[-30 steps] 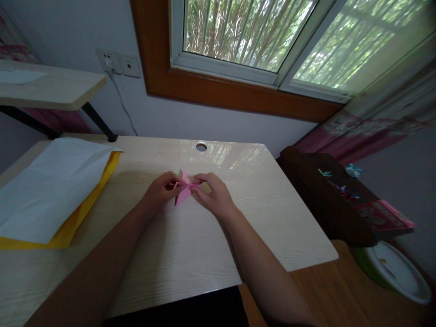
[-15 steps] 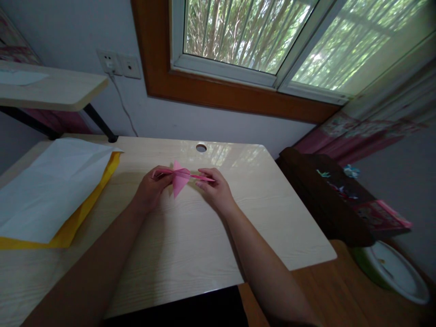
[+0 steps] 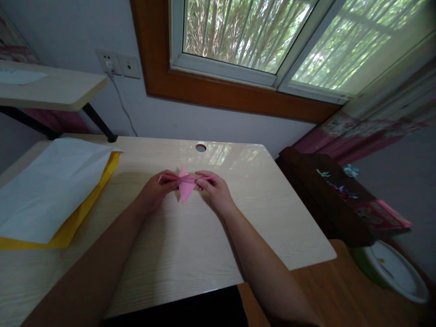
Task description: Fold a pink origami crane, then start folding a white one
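Both hands on the pink folded paper, held just above the table, mid-table near the far edge. Left hand pinched shut on the left arm of the fold, right hand pinched on the right arm; pointed flap hangs between. Paper's thin, light, creases easily, so I'd grip at the folded edges w/ fingertips, low force. White sheet on a yellow one off to the left.

Home room: desk, window, curtain.
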A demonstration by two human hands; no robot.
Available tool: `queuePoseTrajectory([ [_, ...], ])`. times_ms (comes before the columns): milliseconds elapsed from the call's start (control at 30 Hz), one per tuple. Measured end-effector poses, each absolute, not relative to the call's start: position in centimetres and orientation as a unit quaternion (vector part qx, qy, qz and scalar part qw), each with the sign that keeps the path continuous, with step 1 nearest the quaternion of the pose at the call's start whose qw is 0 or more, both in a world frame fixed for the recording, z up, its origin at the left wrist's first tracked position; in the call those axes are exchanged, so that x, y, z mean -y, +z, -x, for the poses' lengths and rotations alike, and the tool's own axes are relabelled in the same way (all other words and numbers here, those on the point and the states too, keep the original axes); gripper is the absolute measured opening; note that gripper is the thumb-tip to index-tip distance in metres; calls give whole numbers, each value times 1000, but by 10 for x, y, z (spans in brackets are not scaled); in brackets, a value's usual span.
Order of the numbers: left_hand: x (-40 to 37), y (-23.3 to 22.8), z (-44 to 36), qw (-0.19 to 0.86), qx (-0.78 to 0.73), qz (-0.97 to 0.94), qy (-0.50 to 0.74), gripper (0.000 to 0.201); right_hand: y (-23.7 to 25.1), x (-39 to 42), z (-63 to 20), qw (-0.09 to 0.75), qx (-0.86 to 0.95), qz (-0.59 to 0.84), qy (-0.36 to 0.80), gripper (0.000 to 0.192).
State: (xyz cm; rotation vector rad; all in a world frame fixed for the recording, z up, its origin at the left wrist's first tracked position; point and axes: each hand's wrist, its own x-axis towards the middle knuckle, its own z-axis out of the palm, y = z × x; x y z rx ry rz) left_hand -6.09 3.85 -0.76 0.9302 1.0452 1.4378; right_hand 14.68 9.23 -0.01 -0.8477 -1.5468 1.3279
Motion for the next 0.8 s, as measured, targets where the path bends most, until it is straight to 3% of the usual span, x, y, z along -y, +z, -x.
queuePoseTrajectory([
  [133,-39,-7,61,536,-445,-390,602,26,4,-91,-146,434,663,323,517,19],
  [800,-38,-6,65,441,-470,-492,585,21,3,-93,-149,437,706,335,446,19],
])
